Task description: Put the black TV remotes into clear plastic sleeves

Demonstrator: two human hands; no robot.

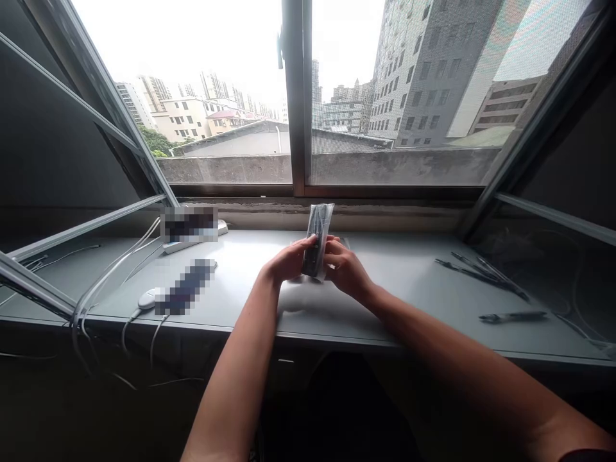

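Note:
Above the middle of the desk, a clear plastic sleeve (322, 221) with something dark inside stands roughly upright between my hands. My left hand (290, 258) grips its left side, thumb lying across the front. On the other side, the curled fingers of my right hand (347, 264) hold the sleeve's right edge. What exactly is inside cannot be made out. A small translucent item (345, 242) shows partly behind my right hand.
Several dark pens (486, 276) lie at the desk's right, with a single pen (513, 317) nearer its front edge. Leftward are a white power strip (222, 227), a round white charger (147, 298), cables (113, 260) and a blurred-out item (185, 289). Metal frames flank the grey desk (414, 250) below a window.

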